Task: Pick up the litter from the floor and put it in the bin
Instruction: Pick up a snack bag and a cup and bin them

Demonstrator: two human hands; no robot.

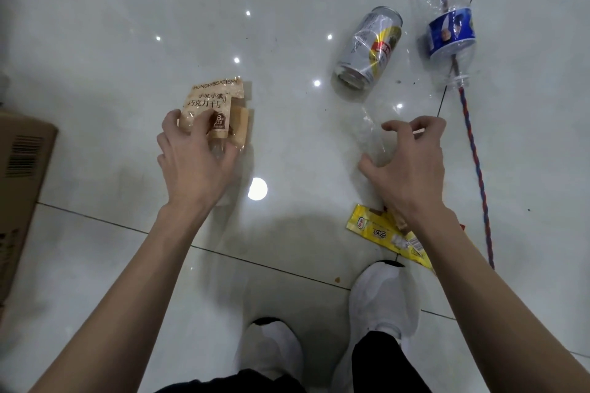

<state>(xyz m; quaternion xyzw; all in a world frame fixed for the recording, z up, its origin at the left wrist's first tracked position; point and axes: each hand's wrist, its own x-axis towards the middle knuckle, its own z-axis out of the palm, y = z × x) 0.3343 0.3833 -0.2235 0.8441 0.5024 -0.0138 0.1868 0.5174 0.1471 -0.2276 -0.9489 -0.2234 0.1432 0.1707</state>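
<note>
Crouching over the tiled floor [95, 41], the person's left hand [194, 156] closes on a tan snack wrapper [217, 105]; the right hand [408, 162] hovers spread and clawed above clear plastic wrap [370, 130]. Next, I judge: lift both, find the unseen bin.

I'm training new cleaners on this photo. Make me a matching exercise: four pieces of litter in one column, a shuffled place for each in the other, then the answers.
Things
1. tan snack packet
2. dented can
3. clear plastic bottle
4. yellow wrapper

Places
A. partly under the right forearm, near a white shoe
B. lying across the red-and-blue cord
C. under the fingers of the left hand
D. on its side between the snack packet and the bottle

Pairs: 1-C, 2-D, 3-B, 4-A
</note>
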